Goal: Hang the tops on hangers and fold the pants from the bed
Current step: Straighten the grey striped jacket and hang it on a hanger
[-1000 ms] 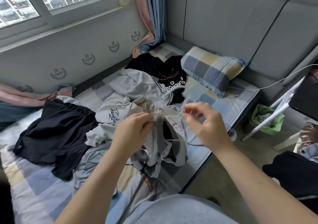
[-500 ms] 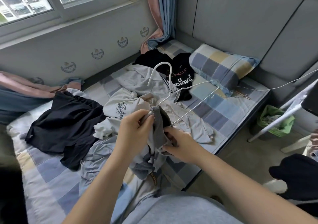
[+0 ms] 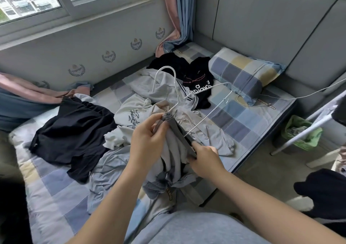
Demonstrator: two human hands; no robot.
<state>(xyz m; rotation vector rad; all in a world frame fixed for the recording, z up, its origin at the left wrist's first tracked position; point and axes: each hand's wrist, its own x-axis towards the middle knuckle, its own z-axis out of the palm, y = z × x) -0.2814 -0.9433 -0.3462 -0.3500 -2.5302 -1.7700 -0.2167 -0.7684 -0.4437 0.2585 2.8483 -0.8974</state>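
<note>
The person stands at the side of the bed point(image 3: 243, 116), which wears a sheet checked in blue, grey and pale yellow, and holds a grey top with a darker ribbed collar point(image 3: 176, 150) just above it. The left hand point(image 3: 148, 137) has its fingers point(image 3: 159, 116) closed in a pinch on the bunched collar at its upper end. The right hand point(image 3: 206, 157) is lower and nearer the bed's edge, fingers curled tight on the dark band of the same neckline, so the collar is stretched between the two hands. The rest of the top hangs in folds down onto the sheet.

A thin white wire hanger point(image 3: 166, 67) pokes out of the collar by the left hand: its hook rises toward the wall, one shoulder reaches toward the pillow, and its bottom bar runs back into the neck opening between the hands.

More clothes lie on the bed beyond. A white tee with black script lettering point(image 3: 131, 114) is just behind the left hand, a crumpled black garment point(image 3: 74, 127) lies to the left, a pale grey piece with striped trim point(image 3: 159, 88) sits under the hook, and a black top with white lettering point(image 3: 196, 78) lies beside the checked pillow point(image 3: 243, 75). A green bin point(image 3: 303, 137) stands on the floor at the right.
</note>
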